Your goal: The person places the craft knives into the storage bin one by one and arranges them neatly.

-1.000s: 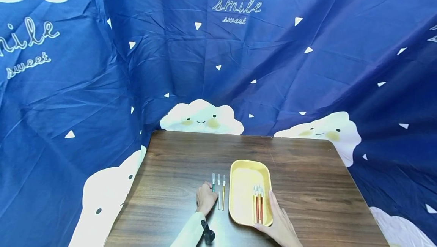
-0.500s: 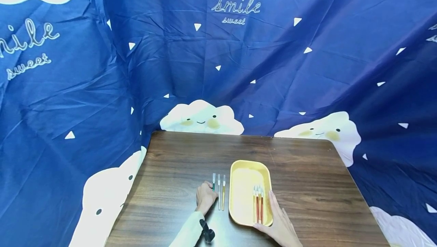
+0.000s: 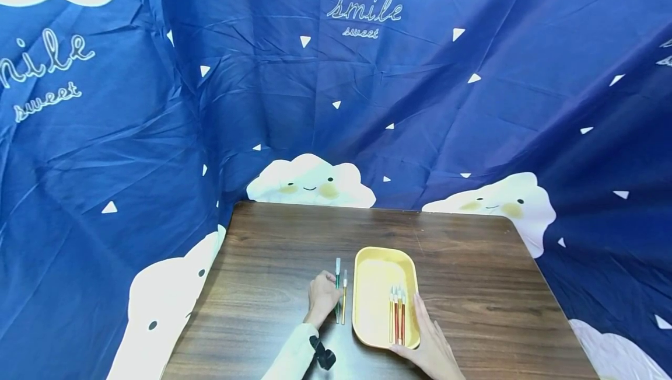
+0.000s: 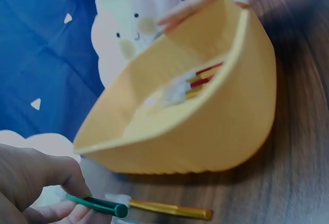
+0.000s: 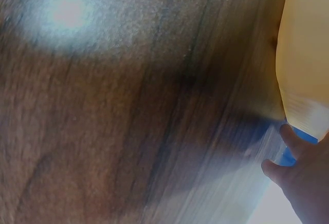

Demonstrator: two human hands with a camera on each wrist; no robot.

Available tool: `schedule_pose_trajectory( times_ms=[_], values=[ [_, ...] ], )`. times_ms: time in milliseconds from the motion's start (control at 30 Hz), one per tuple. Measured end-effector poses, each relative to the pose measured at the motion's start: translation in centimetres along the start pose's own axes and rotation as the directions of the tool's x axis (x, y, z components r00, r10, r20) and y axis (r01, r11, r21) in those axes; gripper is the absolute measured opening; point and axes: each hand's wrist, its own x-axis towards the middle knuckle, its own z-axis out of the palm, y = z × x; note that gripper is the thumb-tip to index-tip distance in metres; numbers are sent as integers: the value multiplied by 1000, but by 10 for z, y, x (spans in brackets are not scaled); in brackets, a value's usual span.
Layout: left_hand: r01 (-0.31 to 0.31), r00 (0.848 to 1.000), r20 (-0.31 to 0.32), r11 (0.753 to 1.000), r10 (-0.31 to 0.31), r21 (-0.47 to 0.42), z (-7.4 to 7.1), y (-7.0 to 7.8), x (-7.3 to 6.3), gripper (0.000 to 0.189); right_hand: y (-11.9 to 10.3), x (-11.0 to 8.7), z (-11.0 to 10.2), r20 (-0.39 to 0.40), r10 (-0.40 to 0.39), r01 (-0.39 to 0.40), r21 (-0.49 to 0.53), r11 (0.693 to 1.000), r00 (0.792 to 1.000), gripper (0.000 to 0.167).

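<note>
Fingers of the left hand (image 3: 323,295) grasp the green tool (image 4: 97,205), a pen-like piece, in a pinch; whether it is lifted off the bench (image 3: 472,275) cannot be told. Position: left of the yellow tray (image 3: 371,310), with the gold tool (image 3: 343,303) lying between them. Right hand (image 3: 434,349) is unclenched, fingers extended along the tray's outer side at its near right corner. Inside, capped tools (image 3: 396,321) lie side by side toward the right wall, caps pointing away from the person. Assessment: the pinch should be light but secure, keeping the barrel level and the gold tool undisturbed; the right fingers should steady the tray without tilting it.
</note>
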Motion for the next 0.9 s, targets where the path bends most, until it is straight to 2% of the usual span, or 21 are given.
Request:
schedule_pose_trajectory(
  times_ms=[100,133,267,367,600,900],
  values=[
    [19,999,26,1000,-18,-20,-2,7,0,25,0,0,0,4,1,-1,2,1000,1000,132],
    [42,998,45,999,-41,-32,-6,13,-1,27,0,0,-1,6,1,-1,2,1000,1000,132],
    [43,997,65,999,-41,-18,-7,22,0,26,0,-1,-1,5,-4,4,-1,1000,1000,131],
    [23,997,79,999,-19,-41,-8,30,-2,26,0,-1,0,-12,-21,21,-7,1000,1000,131],
    [36,989,144,994,-21,-104,-6,45,-9,27,-1,-1,-1,-27,-36,36,-7,999,999,130],
    [-27,986,162,994,44,-108,8,55,-15,29,1,-1,-1,-28,-37,37,-3,999,999,131]
  ],
)
